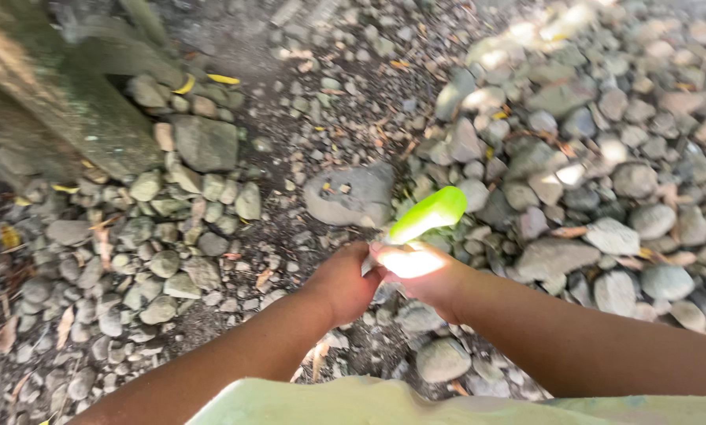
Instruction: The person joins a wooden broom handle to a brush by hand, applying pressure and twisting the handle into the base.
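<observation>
My right hand (422, 271) is closed around the lower end of a bright green, rounded, elongated object (430, 214) that sticks up and to the right from my fist. A patch of sunlight glares on the hand, so the grip details wash out. My left hand (345, 279) sits right against the right hand, fingers curled at the object's base, where a small pale piece shows between the two hands. Both forearms reach in from the bottom edge over a pale green shirt (384, 405).
Below lies ground of grey pebbles and larger stones with dry leaves. A big flat stone (351, 195) rests just beyond my hands. A mossy tree root or trunk (61, 94) slants across the upper left. Dark bare soil runs between the stones.
</observation>
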